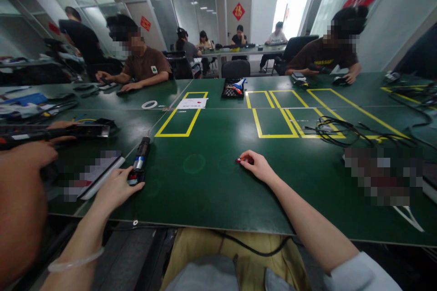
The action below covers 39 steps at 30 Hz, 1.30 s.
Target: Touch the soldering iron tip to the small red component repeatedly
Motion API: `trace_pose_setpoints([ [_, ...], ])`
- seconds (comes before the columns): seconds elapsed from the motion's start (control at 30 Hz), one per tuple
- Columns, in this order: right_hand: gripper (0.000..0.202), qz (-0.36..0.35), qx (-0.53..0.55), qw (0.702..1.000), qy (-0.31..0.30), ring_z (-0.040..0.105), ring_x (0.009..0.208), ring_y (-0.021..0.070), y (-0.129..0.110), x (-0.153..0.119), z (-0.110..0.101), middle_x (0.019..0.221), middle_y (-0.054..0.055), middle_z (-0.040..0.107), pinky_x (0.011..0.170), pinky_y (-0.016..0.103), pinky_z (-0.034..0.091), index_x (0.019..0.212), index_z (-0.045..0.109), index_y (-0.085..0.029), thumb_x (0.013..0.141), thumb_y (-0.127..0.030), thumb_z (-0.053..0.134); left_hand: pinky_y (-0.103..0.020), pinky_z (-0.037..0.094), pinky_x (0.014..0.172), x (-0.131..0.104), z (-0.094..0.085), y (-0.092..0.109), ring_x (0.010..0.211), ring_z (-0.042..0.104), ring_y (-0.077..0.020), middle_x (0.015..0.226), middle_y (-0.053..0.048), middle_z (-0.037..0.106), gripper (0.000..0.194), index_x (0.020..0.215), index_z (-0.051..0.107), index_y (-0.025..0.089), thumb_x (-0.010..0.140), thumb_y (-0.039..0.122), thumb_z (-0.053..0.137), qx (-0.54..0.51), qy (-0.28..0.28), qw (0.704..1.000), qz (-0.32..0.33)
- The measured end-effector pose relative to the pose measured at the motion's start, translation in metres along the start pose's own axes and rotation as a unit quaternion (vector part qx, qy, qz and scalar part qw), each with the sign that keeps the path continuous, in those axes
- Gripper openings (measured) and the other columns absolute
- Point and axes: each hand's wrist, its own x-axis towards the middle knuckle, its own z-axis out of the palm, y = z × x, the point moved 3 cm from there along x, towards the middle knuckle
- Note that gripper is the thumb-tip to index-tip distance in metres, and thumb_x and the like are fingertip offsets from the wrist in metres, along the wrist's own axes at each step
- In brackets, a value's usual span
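Note:
On the green table [211, 191], my left hand [118, 186] grips the near end of a black electric screwdriver [139, 157] with a silver and blue band, its thin tip pointing away from me. My right hand [256, 166] is near the middle of the table, thumb and fingers pinched on a small red piece [238, 160]. Most of that piece is hidden by the fingertips. The two hands are well apart.
At the left, another person's arm [23, 182] reaches in with a dark tool. Black cables [341, 129] lie at the right beyond a blurred object [378, 175]. A black tray [234, 88] and white tape roll [149, 105] stand farther back.

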Motion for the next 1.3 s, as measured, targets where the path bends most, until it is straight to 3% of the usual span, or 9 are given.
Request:
trace_pose_setpoints([
  [0.13, 0.017, -0.001, 0.012, 1.0, -0.005, 0.051, 0.065, 0.0115, 0.0, -0.001, -0.002, 0.075, 0.0, 0.06, 0.063, 0.024, 0.04, 0.093, 0.062, -0.016, 0.079, -0.026, 0.059, -0.044, 0.047, 0.088, 0.0, 0.004, 0.021, 0.105, 0.058, -0.0359, 0.117, -0.021, 0.054, 0.083, 0.129, 0.05, 0.011, 0.068, 0.068, 0.05, 0.003, -0.041, 0.999, -0.016],
  [0.23, 0.017, -0.003, 0.017, 1.0, -0.004, 0.051, 0.063, 0.0112, 0.002, -0.001, -0.002, 0.075, 0.0, 0.06, 0.063, 0.024, 0.04, 0.092, 0.062, -0.016, 0.079, -0.027, 0.059, -0.039, 0.047, 0.088, -0.002, 0.005, 0.052, 0.104, 0.06, -0.0312, 0.119, -0.017, 0.052, 0.082, 0.132, 0.047, 0.012, 0.071, 0.068, 0.047, 0.005, -0.062, 0.998, -0.006],
  [0.43, 0.016, -0.004, 0.023, 1.0, 0.004, 0.05, 0.063, 0.0111, 0.002, -0.002, -0.003, 0.073, -0.001, 0.058, 0.062, 0.024, 0.04, 0.09, 0.061, -0.016, 0.078, -0.026, 0.059, -0.033, 0.047, 0.083, -0.005, 0.0, 0.137, 0.1, 0.059, -0.0255, 0.122, -0.01, 0.05, 0.075, 0.134, 0.043, 0.018, 0.074, 0.062, 0.048, 0.01, -0.07, 0.996, 0.059],
  [0.67, 0.016, -0.022, 0.032, 0.999, 0.013, 0.049, 0.062, 0.0105, 0.003, -0.001, -0.005, 0.076, -0.001, 0.058, 0.061, 0.023, 0.04, 0.093, 0.058, -0.018, 0.078, -0.023, 0.058, -0.032, 0.046, 0.075, -0.004, 0.002, 0.237, 0.096, 0.056, -0.0251, 0.11, -0.01, 0.052, 0.06, 0.124, 0.05, 0.021, 0.074, 0.054, 0.055, 0.013, -0.06, 0.984, 0.167],
  [0.87, 0.005, -0.077, -0.004, 0.996, 0.033, 0.048, 0.064, 0.011, 0.005, 0.0, -0.006, 0.078, -0.001, 0.054, 0.063, 0.023, 0.04, 0.084, 0.057, -0.018, 0.079, -0.018, 0.054, -0.032, 0.045, 0.075, -0.004, 0.013, 0.305, 0.099, 0.053, -0.0252, 0.11, -0.011, 0.05, 0.062, 0.126, 0.044, 0.021, 0.073, 0.05, 0.059, -0.033, -0.052, 0.979, 0.193],
  [1.03, 0.006, -0.093, -0.012, 0.995, 0.035, 0.048, 0.065, 0.0113, 0.005, 0.0, -0.005, 0.078, -0.001, 0.052, 0.063, 0.024, 0.04, 0.084, 0.056, -0.019, 0.079, -0.016, 0.054, -0.032, 0.045, 0.075, -0.005, 0.019, 0.332, 0.1, 0.052, -0.0262, 0.11, -0.011, 0.049, 0.061, 0.125, 0.043, 0.02, 0.072, 0.048, 0.059, -0.046, -0.049, 0.973, 0.22],
  [1.3, 0.005, -0.095, -0.041, 0.995, 0.014, 0.051, 0.069, 0.0123, 0.002, 0.001, 0.0, 0.083, 0.0, 0.052, 0.068, 0.025, 0.042, 0.085, 0.061, -0.019, 0.081, -0.016, 0.058, -0.032, 0.044, 0.077, -0.008, 0.02, 0.339, 0.099, 0.052, -0.025, 0.11, -0.011, 0.049, 0.057, 0.125, 0.042, 0.021, 0.076, 0.046, 0.056, -0.045, -0.044, 0.972, 0.226],
])
